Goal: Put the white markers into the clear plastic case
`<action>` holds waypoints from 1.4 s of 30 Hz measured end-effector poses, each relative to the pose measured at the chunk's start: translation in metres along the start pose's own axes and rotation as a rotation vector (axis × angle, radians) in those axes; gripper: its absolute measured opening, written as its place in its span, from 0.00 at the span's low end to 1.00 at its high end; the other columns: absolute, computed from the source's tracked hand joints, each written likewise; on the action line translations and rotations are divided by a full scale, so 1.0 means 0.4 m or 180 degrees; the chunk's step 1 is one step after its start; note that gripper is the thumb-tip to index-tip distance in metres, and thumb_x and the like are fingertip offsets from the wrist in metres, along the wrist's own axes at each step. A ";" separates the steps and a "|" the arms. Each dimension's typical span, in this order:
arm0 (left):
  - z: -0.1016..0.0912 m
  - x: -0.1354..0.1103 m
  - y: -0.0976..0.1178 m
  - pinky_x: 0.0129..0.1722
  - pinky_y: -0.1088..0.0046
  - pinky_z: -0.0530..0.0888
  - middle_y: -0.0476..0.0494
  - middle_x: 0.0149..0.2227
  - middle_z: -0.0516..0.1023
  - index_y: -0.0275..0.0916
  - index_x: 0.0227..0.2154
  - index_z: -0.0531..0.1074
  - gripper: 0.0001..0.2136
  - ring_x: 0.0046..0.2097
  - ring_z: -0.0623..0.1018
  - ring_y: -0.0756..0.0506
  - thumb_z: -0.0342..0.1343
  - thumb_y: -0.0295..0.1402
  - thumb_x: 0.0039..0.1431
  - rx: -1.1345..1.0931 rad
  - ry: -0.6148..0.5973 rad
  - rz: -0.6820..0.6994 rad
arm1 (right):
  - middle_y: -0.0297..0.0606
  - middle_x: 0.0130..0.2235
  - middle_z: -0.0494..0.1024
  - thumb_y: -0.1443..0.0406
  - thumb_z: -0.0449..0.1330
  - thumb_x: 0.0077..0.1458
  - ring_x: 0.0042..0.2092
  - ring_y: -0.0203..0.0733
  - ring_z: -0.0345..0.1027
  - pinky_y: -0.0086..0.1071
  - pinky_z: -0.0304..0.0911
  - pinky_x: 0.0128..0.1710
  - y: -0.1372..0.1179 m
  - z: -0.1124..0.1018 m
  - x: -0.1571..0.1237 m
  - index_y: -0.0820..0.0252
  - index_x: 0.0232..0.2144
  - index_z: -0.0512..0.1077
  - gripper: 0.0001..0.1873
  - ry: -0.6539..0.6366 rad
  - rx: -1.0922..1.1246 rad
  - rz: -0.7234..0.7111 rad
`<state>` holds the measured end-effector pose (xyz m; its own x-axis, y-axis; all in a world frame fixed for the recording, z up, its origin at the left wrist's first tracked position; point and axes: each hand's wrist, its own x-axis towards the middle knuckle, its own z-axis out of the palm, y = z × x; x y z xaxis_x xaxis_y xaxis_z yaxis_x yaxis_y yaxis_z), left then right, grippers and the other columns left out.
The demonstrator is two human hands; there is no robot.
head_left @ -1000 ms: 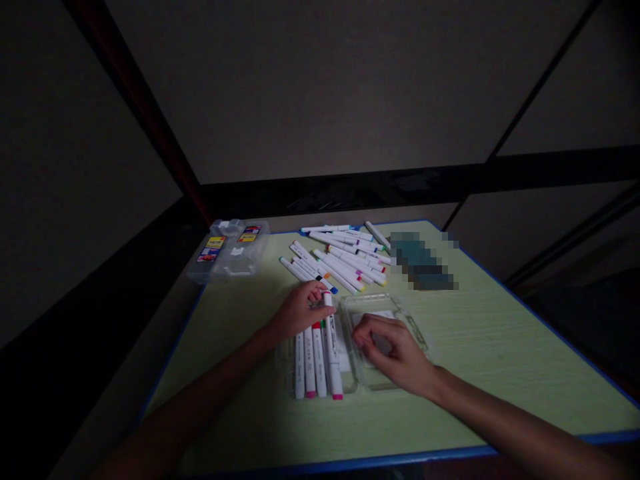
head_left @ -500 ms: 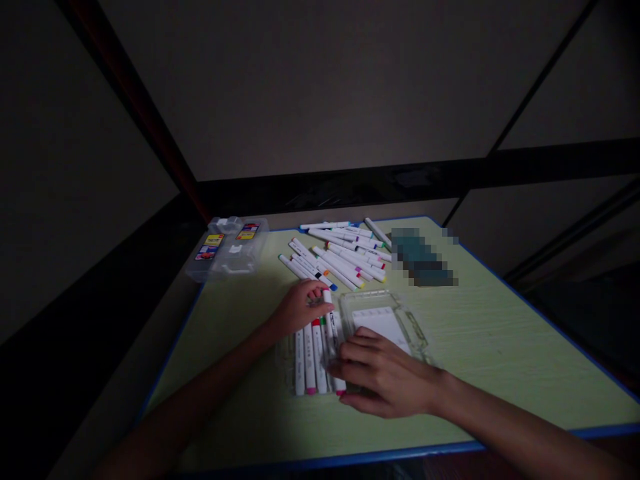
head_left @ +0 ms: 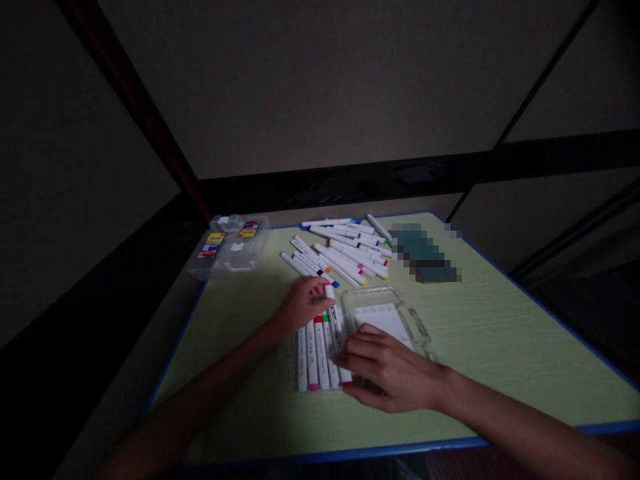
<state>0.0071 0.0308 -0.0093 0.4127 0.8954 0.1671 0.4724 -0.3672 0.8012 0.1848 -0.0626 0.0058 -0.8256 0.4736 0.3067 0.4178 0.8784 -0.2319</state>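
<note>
A white marker with pink ends (head_left: pixel 337 325) lies slantwise over the right side of a row of markers. My left hand (head_left: pixel 304 303) pinches its far end between thumb and fingers. At its near end, the fingers of my right hand (head_left: pixel 383 370) close around the barrel. Several white markers (head_left: pixel 313 353), with red, green and pink showing on some, lie side by side in one half of an open clear plastic case (head_left: pixel 290 360). My left hand covers the far ends of some of them. The case's other half (head_left: pixel 350 293) has a white insert and is partly hidden by my right hand.
Beyond my hands, several loose white markers (head_left: pixel 345 250) with coloured ends are heaped. Two clear cases with labels (head_left: pixel 240 257) sit at the back left corner. A blurred-out teal object (head_left: pixel 423 250) lies back right. The green table (head_left: pixel 500 347) has a blue edge.
The view has shifted slightly, moving everything a little up and right. Both hands keep hold of the same marker, whose near end sits marginally closer to the row.
</note>
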 end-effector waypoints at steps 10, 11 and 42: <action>-0.002 0.000 -0.007 0.33 0.74 0.67 0.46 0.30 0.69 0.34 0.37 0.69 0.15 0.33 0.69 0.50 0.59 0.30 0.43 0.0183 0.0009 0.0002 | 0.37 0.28 0.70 0.58 0.50 0.57 0.33 0.39 0.59 0.34 0.51 0.36 -0.001 -0.009 -0.004 0.65 0.41 0.69 0.17 0.0045 -0.0205 -0.0102; -0.001 0.000 -0.008 0.33 0.74 0.67 0.46 0.30 0.70 0.34 0.37 0.69 0.16 0.33 0.69 0.50 0.59 0.30 0.42 0.0184 0.0013 -0.0003 | 0.37 0.29 0.70 0.58 0.50 0.57 0.33 0.39 0.59 0.34 0.51 0.36 -0.001 -0.010 -0.004 0.64 0.40 0.69 0.17 0.0040 -0.0189 -0.0094; -0.030 0.006 0.037 0.36 0.73 0.68 0.50 0.26 0.73 0.35 0.30 0.66 0.14 0.31 0.73 0.50 0.61 0.26 0.37 -0.0607 -0.0101 -0.0381 | 0.36 0.29 0.70 0.58 0.50 0.56 0.33 0.39 0.59 0.36 0.50 0.36 -0.001 0.004 -0.003 0.61 0.38 0.69 0.15 -0.0080 -0.0132 0.0057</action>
<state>0.0055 0.0306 0.0098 0.3883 0.9203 0.0485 0.3650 -0.2019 0.9088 0.1852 -0.0636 0.0041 -0.8270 0.4879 0.2794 0.4474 0.8720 -0.1985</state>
